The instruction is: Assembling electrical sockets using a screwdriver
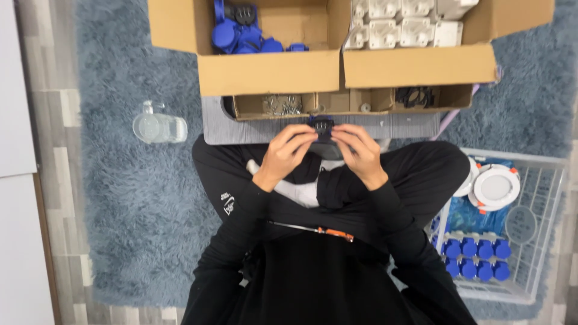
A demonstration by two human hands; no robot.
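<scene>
Seated cross-legged on a shaggy grey-blue rug (129, 198), black sleeves and black trousers, both hands raised together over the lap. Left hand (288, 150) and right hand (360, 150) meeting at a small black and blue part (323, 127), fingertips of each pinched onto its sides, thumbs underneath; held just in front of the edge of a grey board (397, 126). Exact shape of the part hard to tell, mostly covered by fingers.

On the board, a low cardboard tray (343, 101) in compartments: metal clips (283, 105) on the left, black rings (415, 96) on the right. Behind it, a large open cardboard box (271, 72) with blue caps (241, 33) piled in the left half and white housings (397, 27) stacked in the right half.

Across the lap, a thin screwdriver (319, 230) with an orange handle, lying flat, touched by neither hand. Left of the board on the rug, a clear plastic bottle (158, 126) on its side. At the right knee, a white wire basket (530, 241) holding round white fittings (495, 186) with orange tabs and two rows of blue-capped pieces (475, 257).
</scene>
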